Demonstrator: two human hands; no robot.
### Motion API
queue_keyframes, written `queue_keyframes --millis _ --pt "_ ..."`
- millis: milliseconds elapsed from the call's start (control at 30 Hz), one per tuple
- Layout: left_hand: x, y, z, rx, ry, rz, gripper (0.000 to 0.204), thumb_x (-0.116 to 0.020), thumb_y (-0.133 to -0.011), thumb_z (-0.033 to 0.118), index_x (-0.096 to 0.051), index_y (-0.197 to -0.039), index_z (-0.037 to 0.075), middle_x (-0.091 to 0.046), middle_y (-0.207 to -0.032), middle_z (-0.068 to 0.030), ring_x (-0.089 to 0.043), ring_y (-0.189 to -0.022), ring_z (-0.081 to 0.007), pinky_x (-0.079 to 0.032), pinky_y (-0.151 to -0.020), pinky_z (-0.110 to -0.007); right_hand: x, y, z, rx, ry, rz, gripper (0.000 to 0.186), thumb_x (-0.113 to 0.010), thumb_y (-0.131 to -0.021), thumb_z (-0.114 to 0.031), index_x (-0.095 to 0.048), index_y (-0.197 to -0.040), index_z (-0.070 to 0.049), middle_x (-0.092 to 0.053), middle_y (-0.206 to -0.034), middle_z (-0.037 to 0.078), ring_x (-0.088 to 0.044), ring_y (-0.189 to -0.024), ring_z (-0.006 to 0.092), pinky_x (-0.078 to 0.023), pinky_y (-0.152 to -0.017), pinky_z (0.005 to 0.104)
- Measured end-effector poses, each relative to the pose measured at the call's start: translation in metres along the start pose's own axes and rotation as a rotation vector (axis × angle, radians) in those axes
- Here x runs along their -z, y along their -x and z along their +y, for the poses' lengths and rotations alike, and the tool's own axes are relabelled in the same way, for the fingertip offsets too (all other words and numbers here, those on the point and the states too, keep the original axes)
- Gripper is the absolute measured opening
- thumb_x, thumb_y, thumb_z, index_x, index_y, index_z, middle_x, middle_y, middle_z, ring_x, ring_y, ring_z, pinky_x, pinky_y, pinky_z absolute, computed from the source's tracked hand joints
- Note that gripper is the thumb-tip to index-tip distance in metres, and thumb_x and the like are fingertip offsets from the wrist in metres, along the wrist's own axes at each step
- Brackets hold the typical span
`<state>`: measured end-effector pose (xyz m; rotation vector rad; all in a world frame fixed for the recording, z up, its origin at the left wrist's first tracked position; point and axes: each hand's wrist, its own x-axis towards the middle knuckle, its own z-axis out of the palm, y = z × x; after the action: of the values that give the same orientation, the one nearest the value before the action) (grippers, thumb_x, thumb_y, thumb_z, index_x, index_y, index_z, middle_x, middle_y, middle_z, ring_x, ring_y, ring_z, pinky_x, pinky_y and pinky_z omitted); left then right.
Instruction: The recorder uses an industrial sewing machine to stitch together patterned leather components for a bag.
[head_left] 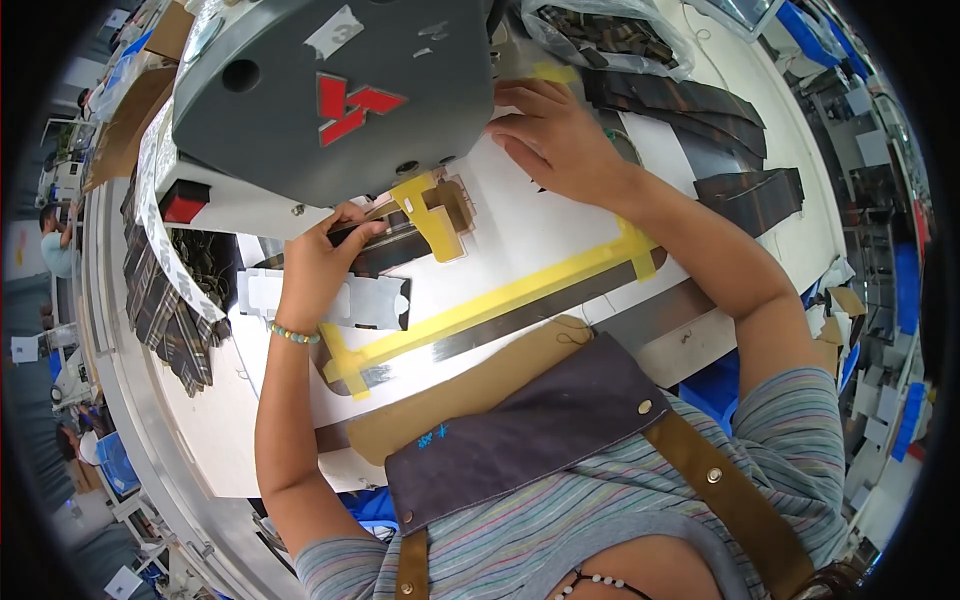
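Note:
A grey sewing machine head (300,110) with a red emblem reaches over the white work surface (540,220). My left hand (325,260), with a beaded bracelet at the wrist, is closed in a pinch on a dark plaid fabric piece (400,248). That piece lies beside a yellow guide plate (432,220) under the head. My right hand (565,145) rests at the right side of the head, fingers bent and apart. Its fingertips meet the grey housing's edge, and nothing shows between them. The needle area is hidden by the head.
Yellow tape (500,292) borders the front of the white surface. Dark plaid pieces hang in a bundle (165,310) at left; others (690,105) lie at right. A clear bag (610,35) holds more at the back. A white-grey plastic piece (375,302) lies by my left wrist.

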<state>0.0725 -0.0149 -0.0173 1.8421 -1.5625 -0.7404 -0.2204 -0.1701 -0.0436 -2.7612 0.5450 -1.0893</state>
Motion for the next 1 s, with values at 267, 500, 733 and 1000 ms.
queue_keyframes --millis 267,500,733,1000 --pt "-0.001 0.001 -0.017 -0.141 -0.026 0.101 0.016 -0.084 -0.088 0.009 -0.072 -0.089 -0.002 -0.072 -0.078 -0.0036 -0.062 -0.065 -0.0073 -0.051 -0.055 -0.023 0.005 0.000 -0.008 0.168 -0.049 -0.063 0.010 -0.072 -0.089 -0.010 -0.073 -0.099 -0.008 -0.072 -0.111 0.003 -0.065 -0.116 0.0242 -0.048 -0.110 0.0477" --pt "0.002 0.000 -0.015 -0.102 -0.022 0.059 0.016 -0.083 -0.089 0.009 -0.072 -0.091 -0.002 -0.072 -0.079 -0.0034 -0.064 -0.066 -0.0079 -0.054 -0.058 -0.024 0.004 0.004 -0.020 0.311 -0.132 -0.332 0.031 -0.072 -0.094 -0.024 -0.072 -0.123 -0.012 -0.065 -0.139 0.004 -0.055 -0.134 0.0214 -0.042 -0.117 0.0461" --pt "0.001 0.002 -0.018 -0.217 -0.084 0.085 0.017 -0.083 -0.090 0.011 -0.072 -0.096 0.000 -0.069 -0.078 -0.0038 -0.062 -0.068 -0.0128 -0.052 -0.066 -0.028 0.006 0.002 -0.021 0.288 -0.168 -0.480 0.039 -0.072 -0.092 -0.030 -0.071 -0.127 -0.013 -0.053 -0.156 0.005 -0.046 -0.144 0.0277 -0.038 -0.120 0.0490" --pt "-0.002 0.033 -0.006 -0.613 -0.678 0.156 0.056 -0.088 -0.078 0.035 -0.067 -0.120 0.004 -0.066 -0.108 -0.0102 -0.062 -0.103 -0.0306 -0.047 -0.091 -0.043 0.003 0.004 -0.020 0.277 -0.161 -0.459 0.038 -0.072 -0.093 -0.032 -0.072 -0.126 -0.015 -0.055 -0.154 0.006 -0.048 -0.142 0.0285 -0.039 -0.119 0.0482"
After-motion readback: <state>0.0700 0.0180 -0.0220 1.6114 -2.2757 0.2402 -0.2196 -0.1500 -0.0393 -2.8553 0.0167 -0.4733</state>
